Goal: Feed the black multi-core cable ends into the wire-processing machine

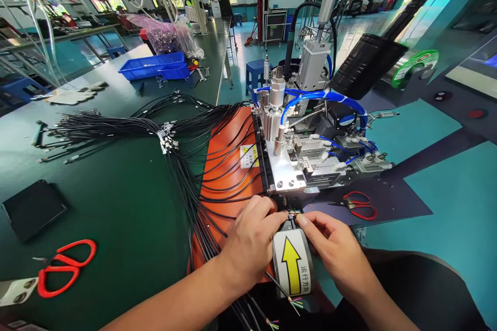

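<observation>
In the head view my left hand (250, 240) is closed, thumb and fingers pinched at the front of the machine (287, 165). My right hand (336, 243) meets it from the other side, its thumb and forefinger pressed together. Thin coloured wires (297, 212) at a cable's end show between the fingertips; the cable itself is mostly hidden by the left hand. Just below lies a rounded guide with a yellow arrow label (291, 264). Black cables (186, 186) fan across an orange sheet (229, 165) into the machine. Other cables with stripped, coloured ends (295, 301) hang beneath my left forearm.
Red-handled scissors (66, 269) and a black box (34, 210) lie on the green table at left. Another red-handled pair of scissors (359, 205) rests right of the machine. Further back are a blue bin (154, 66), a black flexible-arm fixture (368, 64) and a green-rimmed reel (415, 68).
</observation>
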{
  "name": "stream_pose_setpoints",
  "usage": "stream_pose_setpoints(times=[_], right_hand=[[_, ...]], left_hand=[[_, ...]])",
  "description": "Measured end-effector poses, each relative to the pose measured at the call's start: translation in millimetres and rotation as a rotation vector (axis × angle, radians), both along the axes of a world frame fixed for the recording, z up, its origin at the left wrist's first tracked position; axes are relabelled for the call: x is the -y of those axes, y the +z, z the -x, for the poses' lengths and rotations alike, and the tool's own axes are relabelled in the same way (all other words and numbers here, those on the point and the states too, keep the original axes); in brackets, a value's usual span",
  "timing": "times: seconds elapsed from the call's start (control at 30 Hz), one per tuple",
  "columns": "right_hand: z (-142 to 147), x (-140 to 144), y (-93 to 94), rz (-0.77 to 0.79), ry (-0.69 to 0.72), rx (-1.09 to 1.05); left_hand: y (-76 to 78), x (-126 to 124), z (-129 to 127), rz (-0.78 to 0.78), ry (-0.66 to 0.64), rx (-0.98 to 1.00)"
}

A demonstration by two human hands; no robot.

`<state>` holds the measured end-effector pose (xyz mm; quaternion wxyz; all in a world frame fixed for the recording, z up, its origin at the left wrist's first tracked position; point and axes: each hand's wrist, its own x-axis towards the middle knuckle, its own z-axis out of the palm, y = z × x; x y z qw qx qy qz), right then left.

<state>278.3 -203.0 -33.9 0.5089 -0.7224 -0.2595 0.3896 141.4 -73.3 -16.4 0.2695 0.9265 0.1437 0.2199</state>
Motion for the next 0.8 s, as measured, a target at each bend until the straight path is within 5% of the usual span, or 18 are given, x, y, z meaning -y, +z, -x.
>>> stream_pose_setpoints(times=[0.5, 0.8], right_hand=[[-1, -7, 19.3, 0.018, 0.112, 0.519], [-8, -8, 13.1, -0.012, 0.157, 0.588]], left_hand=[[-2.1, -3, 0, 0.016, -0.040, 0.033], [-2.5, -1, 0, 0.018, -0.058, 0.069]])
